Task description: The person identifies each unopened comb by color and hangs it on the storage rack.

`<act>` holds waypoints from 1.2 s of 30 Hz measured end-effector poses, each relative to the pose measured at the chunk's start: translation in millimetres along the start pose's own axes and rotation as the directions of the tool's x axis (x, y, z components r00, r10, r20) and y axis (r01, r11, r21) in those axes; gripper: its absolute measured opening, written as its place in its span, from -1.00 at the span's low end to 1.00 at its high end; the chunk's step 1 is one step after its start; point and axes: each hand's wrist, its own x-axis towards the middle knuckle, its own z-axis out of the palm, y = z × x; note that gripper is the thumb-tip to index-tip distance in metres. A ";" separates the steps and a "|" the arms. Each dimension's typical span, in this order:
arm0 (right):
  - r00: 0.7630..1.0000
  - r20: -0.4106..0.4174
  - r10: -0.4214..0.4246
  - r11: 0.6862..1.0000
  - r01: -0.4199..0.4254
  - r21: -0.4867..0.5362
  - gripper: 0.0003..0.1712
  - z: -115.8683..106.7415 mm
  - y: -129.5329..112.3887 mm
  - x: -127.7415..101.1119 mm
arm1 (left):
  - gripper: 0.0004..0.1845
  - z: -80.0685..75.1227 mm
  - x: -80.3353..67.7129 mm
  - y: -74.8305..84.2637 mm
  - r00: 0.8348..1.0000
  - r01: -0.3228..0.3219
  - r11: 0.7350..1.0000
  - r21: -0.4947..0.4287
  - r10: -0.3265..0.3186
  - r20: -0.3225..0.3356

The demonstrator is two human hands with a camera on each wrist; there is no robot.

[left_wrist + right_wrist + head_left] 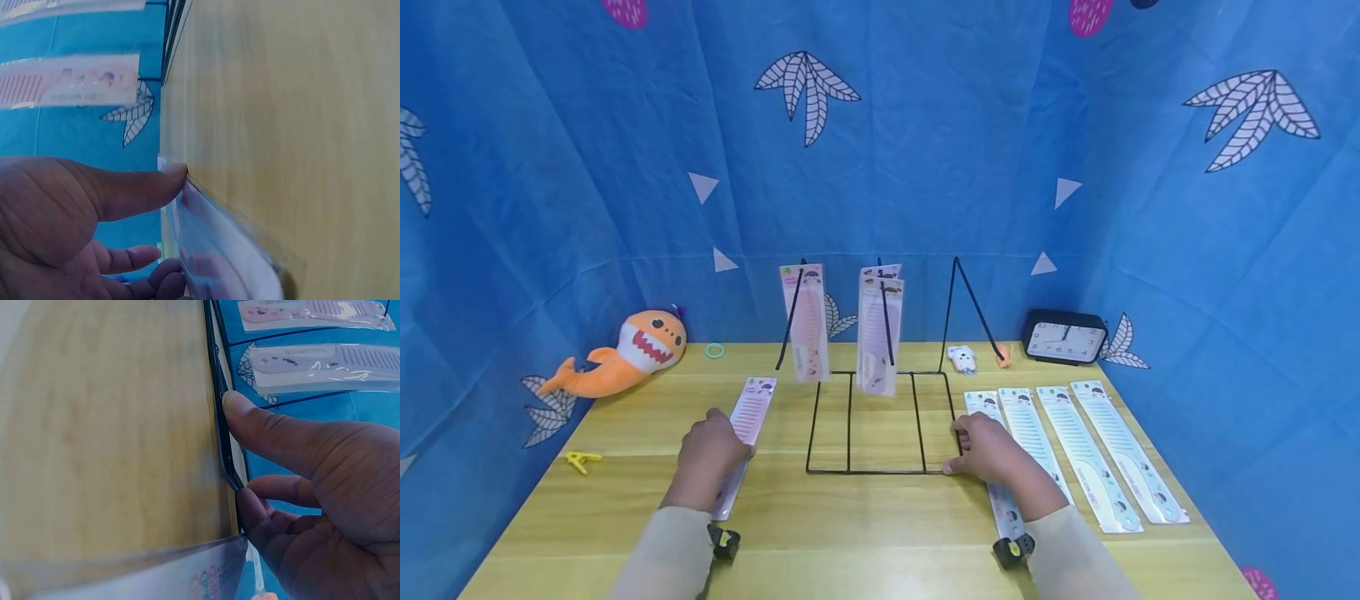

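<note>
My left hand [713, 454] pinches a pink packaged comb [754, 410] at the left of the table. In the left wrist view, the thumb is at the near edge of its clear wrapper [225, 250], fingers on the far side. On the right, my other hand [996, 454] holds the right front corner of the black wire display rack [880, 472], thumb and fingertips at the wire. One pink packaged comb [808, 325] hangs from the rack's left hook, and two purple packaged combs [880, 333] hang from the middle hook. The right hook [973, 300] bears nothing.
Several blue packaged combs [1078, 458] lie at the right, one partly under my right forearm. Behind are an orange shark plush [632, 350], a teal ring [715, 351], a small white figure [962, 358] and a black clock [1065, 337]. A yellow clip [582, 461] lies far left.
</note>
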 end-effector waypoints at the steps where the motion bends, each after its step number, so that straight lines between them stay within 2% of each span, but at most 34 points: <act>1: 1.000 0.001 -0.001 1.000 0.001 0.002 -0.12 -0.6 -0.4 -0.1 | -0.20 -1.4 0.2 -1.2 1.000 0.007 1.000 -0.004 -0.007 0.002; 8: 1.000 -0.003 -0.008 1.000 0.008 0.012 -0.10 -1.5 -1.2 -0.6 | -0.12 -4.6 4.2 -3.3 0.996 0.074 0.996 -0.039 -0.072 0.054; 16: 1.000 0.003 -0.001 1.000 0.001 0.022 -0.12 1.1 -0.3 0.3 | -0.08 -6.4 6.0 -15.1 0.994 0.063 0.996 -0.064 -0.057 0.094; 23: 1.000 -0.003 0.000 1.000 0.001 0.015 -0.11 -0.1 0.6 -0.2 | -0.32 -11.3 10.0 -20.1 0.991 0.073 0.995 -0.067 -0.064 0.121; 29: 1.000 0.000 -0.010 1.000 0.010 0.010 -0.11 -0.3 0.4 0.1 | -0.54 -20.5 13.1 -24.8 0.988 0.028 0.999 -0.038 -0.022 0.150; 31: 1.000 -0.003 -0.011 1.000 0.011 0.005 -0.11 -0.6 0.1 0.1 | -0.57 -24.2 15.1 -25.9 0.986 0.015 1.000 -0.016 -0.012 0.167; 36: 1.000 -0.005 -0.011 1.000 0.011 -0.002 -0.11 -1.7 -0.3 -0.1 | -0.56 -29.9 16.6 -26.2 0.977 0.044 0.999 -0.018 -0.039 0.207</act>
